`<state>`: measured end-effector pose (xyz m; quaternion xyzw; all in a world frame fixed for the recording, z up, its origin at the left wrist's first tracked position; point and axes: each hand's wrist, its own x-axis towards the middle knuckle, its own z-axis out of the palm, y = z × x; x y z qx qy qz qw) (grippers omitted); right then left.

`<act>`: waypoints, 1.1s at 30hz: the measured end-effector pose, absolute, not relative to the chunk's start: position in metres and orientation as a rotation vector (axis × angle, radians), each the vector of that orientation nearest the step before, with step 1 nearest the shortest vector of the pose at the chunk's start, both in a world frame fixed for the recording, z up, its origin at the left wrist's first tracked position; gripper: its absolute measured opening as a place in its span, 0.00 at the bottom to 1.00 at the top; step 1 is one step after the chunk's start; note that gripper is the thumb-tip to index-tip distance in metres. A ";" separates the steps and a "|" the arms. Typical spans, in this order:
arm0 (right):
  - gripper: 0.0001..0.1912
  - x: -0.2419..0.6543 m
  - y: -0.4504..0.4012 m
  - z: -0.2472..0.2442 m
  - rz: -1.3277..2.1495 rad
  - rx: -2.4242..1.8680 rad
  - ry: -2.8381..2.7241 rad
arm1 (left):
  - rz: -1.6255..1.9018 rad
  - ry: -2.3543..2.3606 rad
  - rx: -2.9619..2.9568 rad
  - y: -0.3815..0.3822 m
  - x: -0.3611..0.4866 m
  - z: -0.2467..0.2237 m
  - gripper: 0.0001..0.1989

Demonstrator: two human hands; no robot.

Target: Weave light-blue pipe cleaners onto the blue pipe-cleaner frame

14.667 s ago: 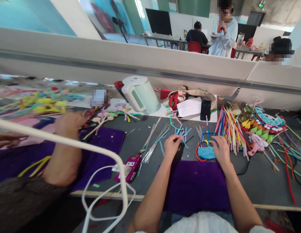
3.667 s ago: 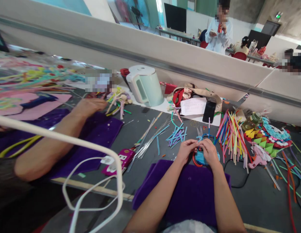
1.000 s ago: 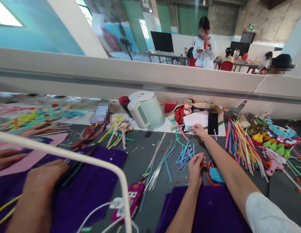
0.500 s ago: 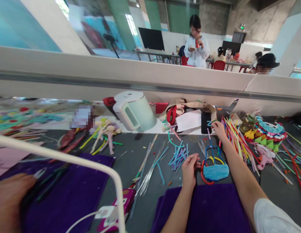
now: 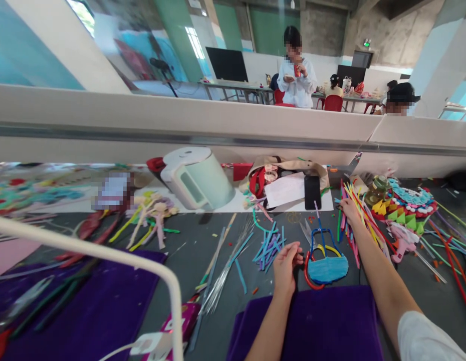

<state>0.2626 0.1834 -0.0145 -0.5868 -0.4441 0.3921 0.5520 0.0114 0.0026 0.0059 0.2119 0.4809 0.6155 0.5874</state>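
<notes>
My left hand [image 5: 287,260] hovers above the table with thumb and fingertips pressed together; whatever may be between them is too small to see. Left of it lies a pile of short blue and purple pipe cleaner pieces [image 5: 269,245]. To its right a blue pipe cleaner shape with a filled light-blue lower part [image 5: 328,269] rests over red- and yellow-handled scissors [image 5: 306,234]. My right hand [image 5: 350,210] is at the left edge of a bundle of long coloured pipe cleaners [image 5: 369,220]. Its fingers are closed, their grip partly hidden.
A pale kettle [image 5: 214,180], a bag [image 5: 321,168] and a black phone [image 5: 312,192] stand along the back. Folded purple cloth [image 5: 311,321] lies in front of me. A white curved tube [image 5: 143,255] crosses the left side. A pink glue gun [image 5: 406,239] lies right.
My right hand has moved from beside the phone, where it held a blue zigzag piece, to the pipe cleaner bundle. That piece no longer shows. Another person's hand has left the lower left.
</notes>
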 end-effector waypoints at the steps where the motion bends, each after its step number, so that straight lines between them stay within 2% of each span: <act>1: 0.13 0.271 0.182 -0.014 0.914 -1.399 -1.034 | 1.430 1.115 0.496 0.002 0.012 0.006 0.17; 8: 0.11 0.273 0.182 -0.001 0.950 -1.368 -0.988 | 1.421 1.101 0.511 0.002 0.015 0.007 0.16; 14: 0.07 0.203 0.190 0.024 1.112 -1.243 -1.102 | 1.421 1.117 0.500 0.002 0.016 0.007 0.16; 19: 0.03 0.135 0.190 0.032 1.418 -1.156 -1.117 | 1.409 1.107 0.504 0.000 0.017 0.008 0.16; 24: 0.06 0.084 0.198 0.021 1.764 -1.118 -0.946 | 1.403 1.089 0.492 -0.001 0.016 0.007 0.16; 33: 0.05 0.042 0.230 0.021 1.831 -0.991 -0.550 | 1.408 1.054 0.477 -0.002 0.016 0.007 0.16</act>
